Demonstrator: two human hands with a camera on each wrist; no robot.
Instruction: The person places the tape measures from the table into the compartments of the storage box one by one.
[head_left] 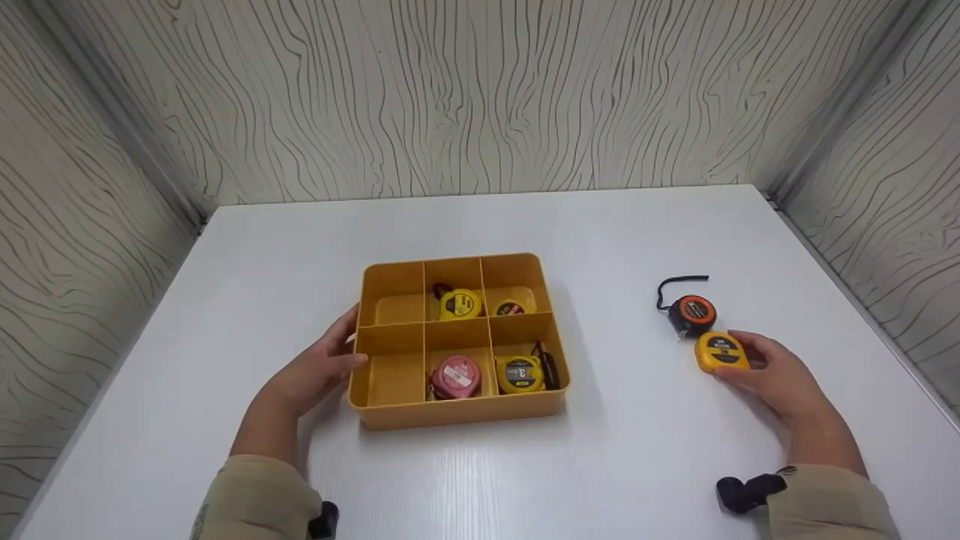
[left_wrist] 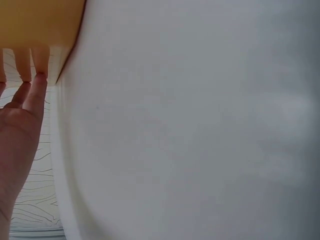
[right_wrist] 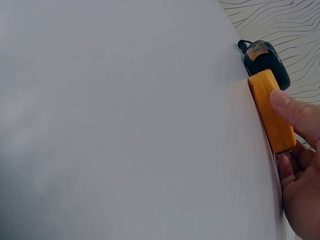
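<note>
My right hand [head_left: 780, 379] pinches a yellow tape measure [head_left: 721, 352] with the thumb on its near side and fingers on its far side. In the right wrist view that yellow tape measure [right_wrist: 272, 112] is at the table surface. Close behind it lies a black tape measure [head_left: 691, 315] with an orange label and a black strap. At the left, the straight fingers of my left hand [head_left: 311, 375] touch the outer wall of a mustard divided box [head_left: 465, 411], the thumb at its rim. The left wrist view shows those fingers [left_wrist: 36, 95] against the glossy wall.
Inside the box, a yellow tape measure [head_left: 459, 304] sits back middle, and a red-labelled one [head_left: 511, 308] back right, partly hidden. A pink tape measure [head_left: 456, 376] lies front middle, a yellow one [head_left: 520, 373] front right. Patterned panels [head_left: 480, 97] border the white table [head_left: 630, 465].
</note>
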